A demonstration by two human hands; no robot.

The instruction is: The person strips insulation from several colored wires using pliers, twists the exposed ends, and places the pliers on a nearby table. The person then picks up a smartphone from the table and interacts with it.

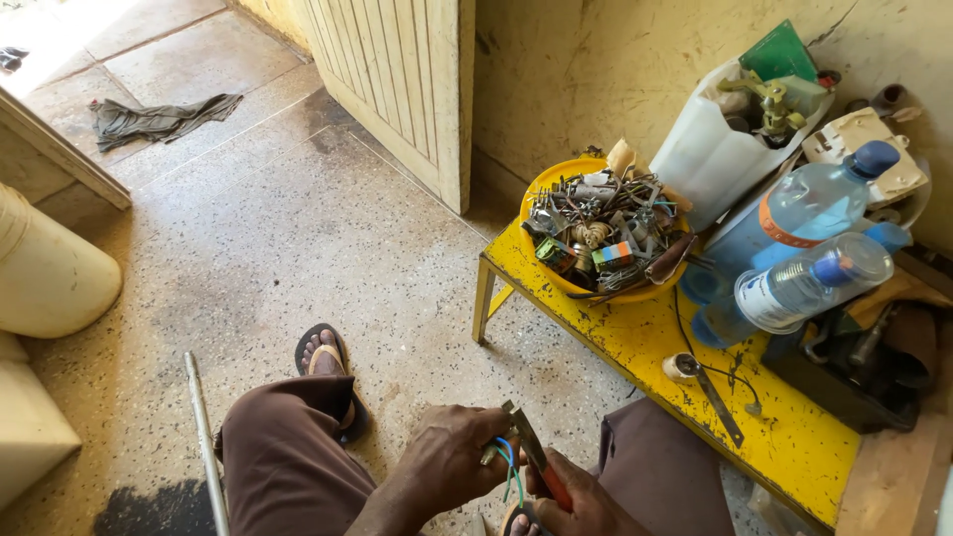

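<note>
My left hand is closed around the end of a cable whose thin blue and green wires stick out by the fingers. My right hand grips pliers with red handles, and the jaws point up at the wire ends next to my left fingers. Both hands sit low in the view, between my knees in brown trousers.
A yellow bench at the right carries a yellow bowl of metal scrap, two plastic bottles, a white cut jug, a tape roll and a screwdriver. A metal rod lies left; a wooden door stands behind.
</note>
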